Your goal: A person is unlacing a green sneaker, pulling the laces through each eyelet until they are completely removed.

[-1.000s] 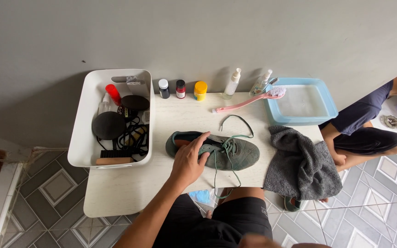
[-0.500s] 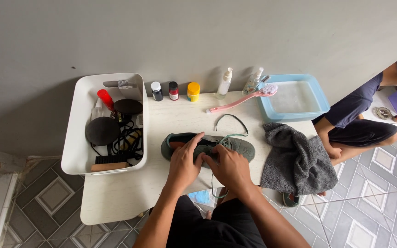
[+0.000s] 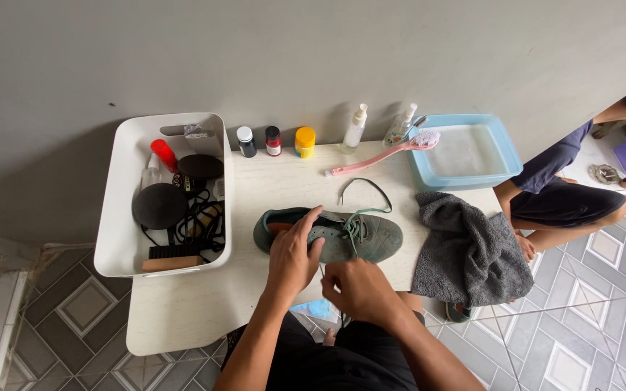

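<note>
My left hand (image 3: 293,255) gripped the green shoe (image 3: 331,234) at its heel; my right hand (image 3: 356,289), just below it, pinched its lace (image 3: 360,190).

On the worktop (image 3: 182,318) the shoe (image 3: 371,237) lies in the middle under both hands, the bin (image 3: 121,210) to its left, the towel (image 3: 469,253) to its right, and jars (image 3: 273,141), bottles (image 3: 356,127), brush (image 3: 385,156) and basin (image 3: 508,156) behind.

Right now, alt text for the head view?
A person's left hand holds a green sneaker on a white table while the right hand pulls its lace. A white bin, pink brush, blue basin and grey towel surround it.
</note>
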